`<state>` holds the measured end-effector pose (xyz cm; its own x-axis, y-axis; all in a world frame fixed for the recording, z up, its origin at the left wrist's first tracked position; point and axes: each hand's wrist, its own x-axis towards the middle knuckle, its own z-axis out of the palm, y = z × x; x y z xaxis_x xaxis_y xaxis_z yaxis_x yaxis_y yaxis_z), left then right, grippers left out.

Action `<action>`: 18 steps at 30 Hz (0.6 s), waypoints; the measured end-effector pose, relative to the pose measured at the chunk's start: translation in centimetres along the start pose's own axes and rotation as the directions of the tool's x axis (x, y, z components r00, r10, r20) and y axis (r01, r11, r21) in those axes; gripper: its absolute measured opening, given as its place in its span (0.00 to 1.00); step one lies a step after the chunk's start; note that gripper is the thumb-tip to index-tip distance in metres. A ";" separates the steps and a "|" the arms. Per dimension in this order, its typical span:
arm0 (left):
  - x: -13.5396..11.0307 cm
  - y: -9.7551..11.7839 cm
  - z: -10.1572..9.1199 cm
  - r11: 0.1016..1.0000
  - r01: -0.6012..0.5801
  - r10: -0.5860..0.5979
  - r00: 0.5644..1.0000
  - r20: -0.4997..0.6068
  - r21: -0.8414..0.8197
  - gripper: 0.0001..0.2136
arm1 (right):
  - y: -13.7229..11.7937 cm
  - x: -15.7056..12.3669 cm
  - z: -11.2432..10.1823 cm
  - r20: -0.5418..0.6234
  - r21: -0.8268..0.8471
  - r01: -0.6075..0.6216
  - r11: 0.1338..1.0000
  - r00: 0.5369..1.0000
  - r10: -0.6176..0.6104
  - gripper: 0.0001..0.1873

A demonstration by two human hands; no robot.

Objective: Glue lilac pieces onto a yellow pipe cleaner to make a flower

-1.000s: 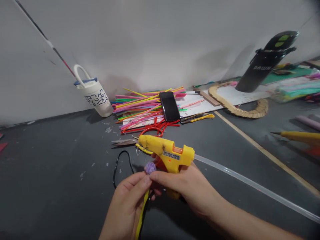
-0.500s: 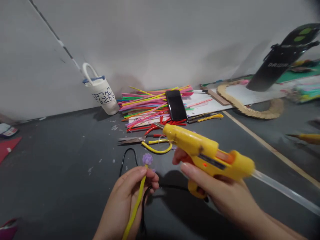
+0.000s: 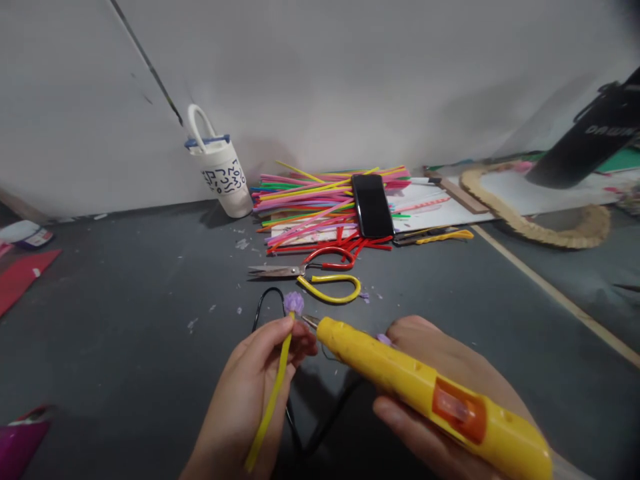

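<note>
My left hand (image 3: 250, 393) pinches a yellow straw stem (image 3: 270, 400) with a small purple flower (image 3: 294, 303) at its top. My right hand (image 3: 440, 387) grips a yellow hot glue gun (image 3: 425, 393). The gun's metal nozzle (image 3: 310, 321) points left and sits right beside the stem, just under the purple flower. A black cord (image 3: 320, 427) runs under both hands on the dark grey table (image 3: 125, 320).
Scissors with red and yellow handles (image 3: 320, 277) lie just beyond my hands. Behind them a pile of coloured straws (image 3: 310, 207) holds a black phone (image 3: 373, 205). A white mug (image 3: 223, 173) stands by the wall. A black bottle (image 3: 590, 143) and a woven ring (image 3: 540, 230) sit far right.
My right hand swung the glue gun down and left, bringing its nozzle to the stem under the purple flower. The view shifted a little leftward.
</note>
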<state>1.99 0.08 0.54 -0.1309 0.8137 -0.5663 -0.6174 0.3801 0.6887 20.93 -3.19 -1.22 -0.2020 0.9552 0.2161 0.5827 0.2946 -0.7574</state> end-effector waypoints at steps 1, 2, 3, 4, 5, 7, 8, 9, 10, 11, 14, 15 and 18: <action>-0.1 0.0 0.0 1.000 -0.003 0.003 1.000 -0.010 0.010 0.08 | -0.6 0.8 -0.2 0.004 -0.119 0.076 0.990 0.997 -0.076 0.10; -0.1 0.0 0.0 1.000 -0.003 0.003 1.000 -0.023 0.020 0.08 | -1.3 1.6 -0.5 0.015 -0.190 0.152 0.970 0.988 -0.152 0.13; -0.2 0.0 0.0 1.000 -0.004 0.005 0.999 -0.033 0.028 0.08 | -1.8 2.3 -0.7 0.044 -0.240 0.201 0.950 0.980 -0.196 0.14; -0.3 -0.1 0.0 0.999 -0.007 0.008 0.999 -0.034 0.033 0.08 | -2.2 2.8 -0.8 0.049 -0.279 0.234 0.931 0.972 -0.230 0.14; -0.3 -0.1 0.0 0.999 -0.012 0.013 1.000 -0.023 0.033 0.07 | -2.5 3.0 -0.9 0.053 -0.306 0.253 0.918 0.967 -0.249 0.15; -0.4 -0.2 -0.1 0.999 -0.016 0.016 1.000 -0.010 0.029 0.08 | -2.6 3.0 -0.9 0.043 -0.344 0.263 0.901 0.963 -0.265 0.16; -0.4 -0.2 -0.1 1.000 -0.015 0.015 1.000 -0.014 0.027 0.08 | -2.6 2.9 -0.9 0.033 -0.354 0.263 0.897 0.963 -0.269 0.17; -0.4 -0.2 -0.1 1.000 -0.015 0.015 1.000 -0.016 0.026 0.08 | -2.5 2.7 -0.8 0.032 -0.360 0.263 0.895 0.962 -0.270 0.18; -0.3 -0.3 -0.2 0.999 -0.012 0.013 1.000 -0.017 0.031 0.08 | -2.4 2.6 -0.7 0.035 -0.366 0.261 0.893 0.963 -0.267 0.18; -0.3 -0.3 -0.2 0.999 -0.013 0.014 1.000 -0.015 0.039 0.08 | -2.4 2.5 -0.7 0.035 -0.367 0.258 0.894 0.964 -0.264 0.18; -0.3 -0.2 -0.3 0.998 -0.042 0.042 0.999 0.010 0.051 0.07 | -2.2 2.3 -0.6 0.051 -0.346 0.241 0.907 0.970 -0.239 0.17; -0.3 -0.2 -0.3 0.997 -0.053 0.053 0.999 0.002 0.050 0.07 | -2.1 2.3 -0.7 0.057 -0.328 0.235 0.915 0.972 -0.229 0.17; -0.4 -0.2 -0.3 0.997 -0.058 0.059 0.998 -0.031 0.047 0.06 | -1.6 2.0 -0.7 -0.003 -0.277 0.199 0.940 0.978 -0.209 0.12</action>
<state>1.94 -0.47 0.48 -0.1911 0.8208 -0.5383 -0.5713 0.3530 0.7410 20.14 -1.77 0.85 -0.3166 0.8729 0.3712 0.7257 0.4749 -0.4979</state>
